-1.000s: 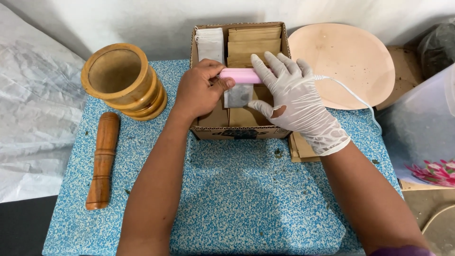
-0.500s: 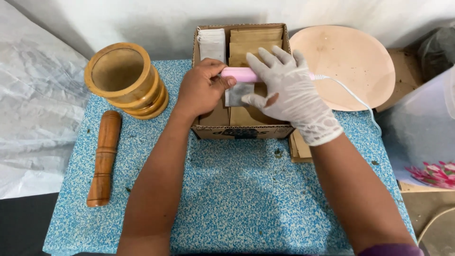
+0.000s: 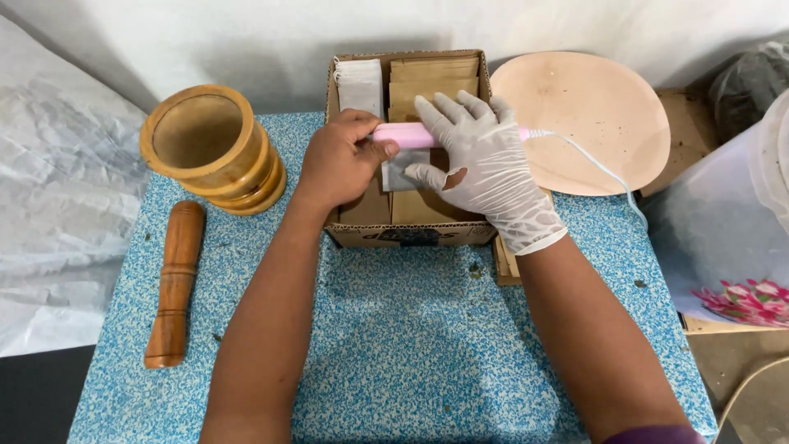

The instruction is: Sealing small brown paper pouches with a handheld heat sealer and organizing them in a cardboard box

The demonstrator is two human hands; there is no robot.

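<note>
Above the cardboard box (image 3: 411, 234): left hand (image 3: 341, 160) pinching pink sealer (image 3: 407, 136), gloved right hand (image 3: 485, 164) splayed flat, probably steadying a pouch (image 3: 403, 168).

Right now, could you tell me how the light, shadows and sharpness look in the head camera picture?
In the head view the light is soft and even, with no harsh glare; the wooden mortar throws a faint shadow on the wall behind it. The left hand, the gloved right hand and the pink tool are sharp. The cardboard box looks sharp too, with slight bowing towards the frame edges.
</note>
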